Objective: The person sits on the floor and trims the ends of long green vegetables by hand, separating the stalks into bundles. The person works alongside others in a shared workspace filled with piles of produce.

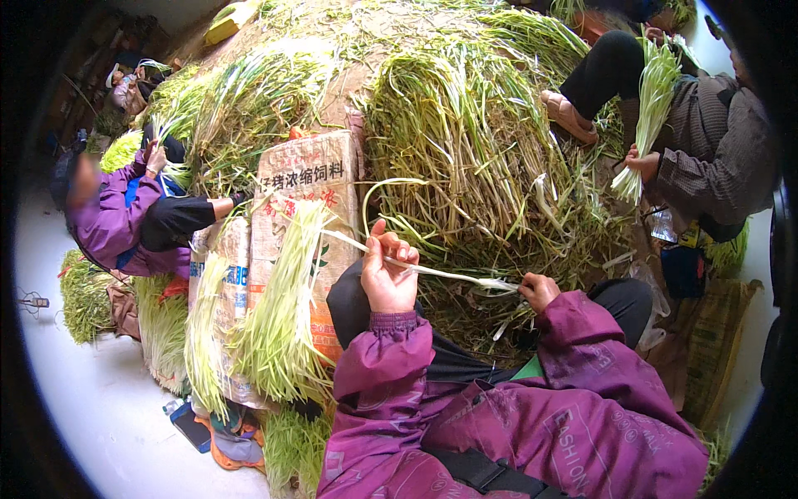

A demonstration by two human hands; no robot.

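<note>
A single pale leek-like stalk (446,272) stretches between my two hands, its thin leaf end looping up behind my left hand. My left hand (393,268) is palm up and holds the stalk partway along, with its fingers curled. At the root end, my right hand (540,292) pinches the stalk between thumb and fingers. Beyond both hands lies a big heap of untrimmed stalks (461,150) with brown, dirty lower parts. Left of my left hand, a bunch of clean yellow-green stalks (280,324) rests on a printed woven sack (305,156).
Another clean bunch (209,324) lies on a second woven sack (240,293). A person in purple (118,212) sits at left, handling stalks. At right, a seated person (704,137) grips a bunch (654,106). A plastic bag (651,293) lies by my right knee.
</note>
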